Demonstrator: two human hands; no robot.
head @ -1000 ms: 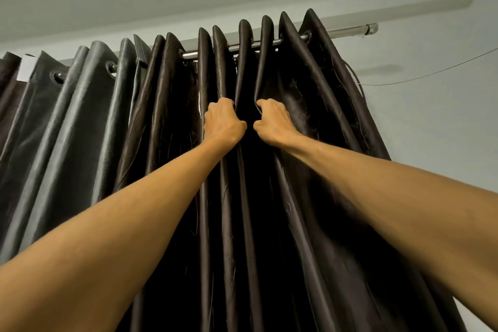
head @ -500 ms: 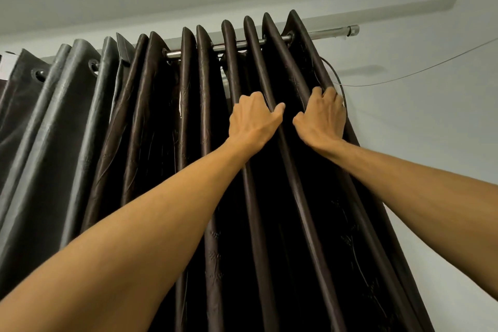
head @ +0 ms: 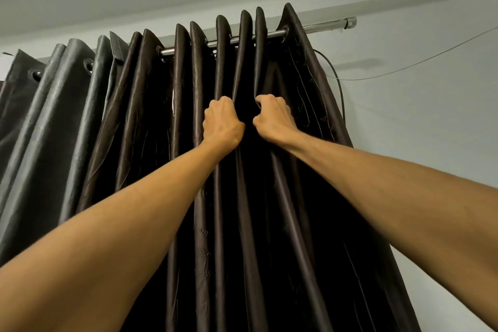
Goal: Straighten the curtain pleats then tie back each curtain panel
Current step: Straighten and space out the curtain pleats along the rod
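Working along the dark brown curtain panel (head: 269, 210) near its right end, up close under the curtain rod (head: 310, 28). Half a second back both hands lay flatter on the folds, further right; now curled into fists again, back on the middle pleats like a second ago. Left hand (head: 222, 122) closed tight round one pleat, right hand (head: 273, 118) closed on the neighbouring fold, fingertips tucked into the cloth and out of sight, a narrow dark gap between the two. Looks like pleat-by-pleat straightening, so probably mid first step, tie-backs not started. Grey panel (head: 54, 116) on the left bunched and untouched. Loose cable (head: 340, 89) hanging just beside the right edge, worth not snagging
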